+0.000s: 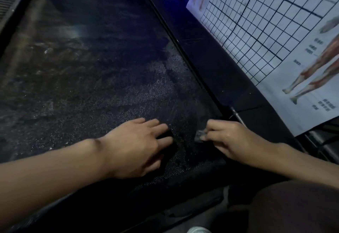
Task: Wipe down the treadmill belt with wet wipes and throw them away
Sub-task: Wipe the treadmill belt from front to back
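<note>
**Wipe pinched low on the belt's right edge**

Head view: your right hand (pixel 227 141) pinches a small grey wad of wet wipe (pixel 200 135) in its fingertips, right of centre low in the frame. It sits on the treadmill belt (pixel 102 78) just beside the side rail (pixel 220 63), probably to work that edge strip. Your left hand (pixel 135 146) lies flat with straight fingers, likely bracing you. The belt's long axis runs from bottom centre toward the upper left. The wipe is too bunched to show an axis.

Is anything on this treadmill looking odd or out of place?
The black textured treadmill belt is blotchy, with shiny smears on the left and dull patches near the right edge. The right hand pinches a small greyish crumpled wipe; the left hand rests flat.
</note>
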`<state>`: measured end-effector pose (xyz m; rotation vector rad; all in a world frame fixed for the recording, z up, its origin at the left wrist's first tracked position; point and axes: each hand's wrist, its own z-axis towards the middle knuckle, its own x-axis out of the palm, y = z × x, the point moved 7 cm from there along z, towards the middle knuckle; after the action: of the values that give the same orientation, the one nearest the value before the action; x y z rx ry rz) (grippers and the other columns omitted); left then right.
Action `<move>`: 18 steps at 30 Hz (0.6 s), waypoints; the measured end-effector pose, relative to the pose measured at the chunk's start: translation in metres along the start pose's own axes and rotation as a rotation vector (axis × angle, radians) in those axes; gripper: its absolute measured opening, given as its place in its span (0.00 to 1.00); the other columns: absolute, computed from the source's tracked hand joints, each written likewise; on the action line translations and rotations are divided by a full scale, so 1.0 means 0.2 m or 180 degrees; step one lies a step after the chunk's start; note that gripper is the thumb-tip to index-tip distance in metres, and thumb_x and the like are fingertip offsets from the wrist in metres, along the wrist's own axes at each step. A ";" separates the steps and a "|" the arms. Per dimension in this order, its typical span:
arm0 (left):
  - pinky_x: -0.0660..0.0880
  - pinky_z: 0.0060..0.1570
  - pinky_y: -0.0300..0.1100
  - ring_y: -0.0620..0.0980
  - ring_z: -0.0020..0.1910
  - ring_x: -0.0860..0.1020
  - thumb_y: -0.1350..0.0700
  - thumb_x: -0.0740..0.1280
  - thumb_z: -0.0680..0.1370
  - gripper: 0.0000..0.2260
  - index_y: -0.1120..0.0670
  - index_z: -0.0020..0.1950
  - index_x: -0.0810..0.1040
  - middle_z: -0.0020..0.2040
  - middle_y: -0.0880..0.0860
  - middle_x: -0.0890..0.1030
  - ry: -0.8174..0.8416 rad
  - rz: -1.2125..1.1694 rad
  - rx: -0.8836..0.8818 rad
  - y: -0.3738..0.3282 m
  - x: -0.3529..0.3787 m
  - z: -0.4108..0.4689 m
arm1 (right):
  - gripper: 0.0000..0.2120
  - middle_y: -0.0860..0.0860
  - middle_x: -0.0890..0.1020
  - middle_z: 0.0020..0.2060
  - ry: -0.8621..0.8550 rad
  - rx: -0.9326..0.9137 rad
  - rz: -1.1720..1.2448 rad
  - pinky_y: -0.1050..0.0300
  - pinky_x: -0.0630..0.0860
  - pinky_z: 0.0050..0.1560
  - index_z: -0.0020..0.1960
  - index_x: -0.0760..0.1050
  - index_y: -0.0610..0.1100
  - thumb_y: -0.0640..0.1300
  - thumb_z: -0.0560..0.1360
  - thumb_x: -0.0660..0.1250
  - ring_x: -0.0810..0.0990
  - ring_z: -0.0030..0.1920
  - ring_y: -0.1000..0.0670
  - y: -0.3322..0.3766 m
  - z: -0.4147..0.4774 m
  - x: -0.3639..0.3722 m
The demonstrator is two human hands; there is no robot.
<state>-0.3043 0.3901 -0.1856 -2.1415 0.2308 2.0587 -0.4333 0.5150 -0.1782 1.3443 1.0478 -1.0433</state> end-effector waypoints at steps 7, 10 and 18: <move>0.77 0.53 0.49 0.53 0.56 0.77 0.41 0.53 0.77 0.24 0.53 0.63 0.77 0.60 0.51 0.77 -0.0093 -0.0005 0.0035 -0.07 -0.02 -0.10 | 0.09 0.48 0.78 0.44 -0.0699 0.0262 0.0149 0.58 0.78 0.45 0.51 0.83 0.39 0.32 0.72 0.71 0.81 0.42 0.50 -0.03 0.15 -0.02; 0.78 0.56 0.50 0.56 0.59 0.78 0.41 0.55 0.77 0.24 0.52 0.64 0.76 0.63 0.54 0.78 -0.0046 0.0033 0.0029 -0.09 -0.02 -0.17 | 0.11 0.48 0.79 0.46 -0.0166 -0.0130 0.0372 0.63 0.77 0.48 0.53 0.83 0.39 0.32 0.71 0.72 0.80 0.44 0.53 0.13 0.09 0.04; 0.77 0.57 0.48 0.55 0.62 0.76 0.42 0.59 0.76 0.21 0.53 0.62 0.76 0.64 0.55 0.77 0.0018 0.0014 0.0161 -0.14 -0.01 -0.33 | 0.10 0.47 0.78 0.45 -0.0249 -0.0395 0.0454 0.58 0.77 0.46 0.53 0.82 0.39 0.34 0.73 0.69 0.79 0.43 0.50 0.24 0.21 0.07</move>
<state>-0.2333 0.4022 -0.1804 -2.1194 0.2856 2.0271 -0.3847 0.4717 -0.1815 1.2490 0.9295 -0.9031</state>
